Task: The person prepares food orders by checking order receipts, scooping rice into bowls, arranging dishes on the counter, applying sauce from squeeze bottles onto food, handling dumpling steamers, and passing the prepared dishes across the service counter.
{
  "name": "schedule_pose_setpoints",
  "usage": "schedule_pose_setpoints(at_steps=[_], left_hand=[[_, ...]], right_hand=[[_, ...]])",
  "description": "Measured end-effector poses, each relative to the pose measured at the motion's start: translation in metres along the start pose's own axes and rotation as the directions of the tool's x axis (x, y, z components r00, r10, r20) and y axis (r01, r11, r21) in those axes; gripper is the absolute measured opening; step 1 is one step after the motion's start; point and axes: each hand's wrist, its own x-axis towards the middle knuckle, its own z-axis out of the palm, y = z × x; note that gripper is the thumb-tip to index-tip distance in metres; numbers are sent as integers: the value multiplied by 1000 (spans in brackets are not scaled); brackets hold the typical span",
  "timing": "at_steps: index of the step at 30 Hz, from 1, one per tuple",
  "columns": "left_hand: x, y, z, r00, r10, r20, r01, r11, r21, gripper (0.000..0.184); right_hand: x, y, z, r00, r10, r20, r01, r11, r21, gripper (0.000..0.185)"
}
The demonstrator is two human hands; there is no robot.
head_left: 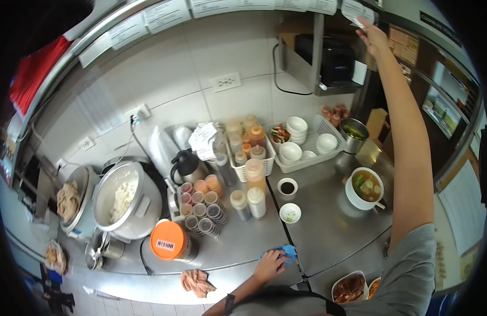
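Note:
My left hand (271, 266) rests on the steel counter near its front edge, fingers closed over a crumpled blue cloth (289, 253). High at the upper right, my right hand (372, 38) is raised to the rail, its fingers pinching the lower edge of a printed paper slip (358, 10). Above the left hand stand a small bowl of chopped greens (290, 213) and a small bowl of dark sauce (287, 186). Below my raised arm, a white bowl of soup (364, 188) has a spoon handle sticking out.
Squeeze bottles (256, 203) and stacked sauce cups (200, 210) crowd the middle. An orange-lidded tub marked "HOISIN" (168, 240), a brown cloth (197, 283) and a rice cooker (145, 210) stand leftward. Behind are a bowl rack (328, 156) and a black printer (333, 66).

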Motion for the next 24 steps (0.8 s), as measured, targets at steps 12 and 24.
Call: schedule_pose_setpoints(at_steps=[12,24], left_hand=[[-25,27,5,992,-108,-70,117,982,146,43],[-53,31,6,991,-106,-84,119,978,173,58]], right_hand=[[-19,-17,7,989,-113,95,137,943,-303,57],[75,17,-9,826,-488,282,542,549,-637,47]])
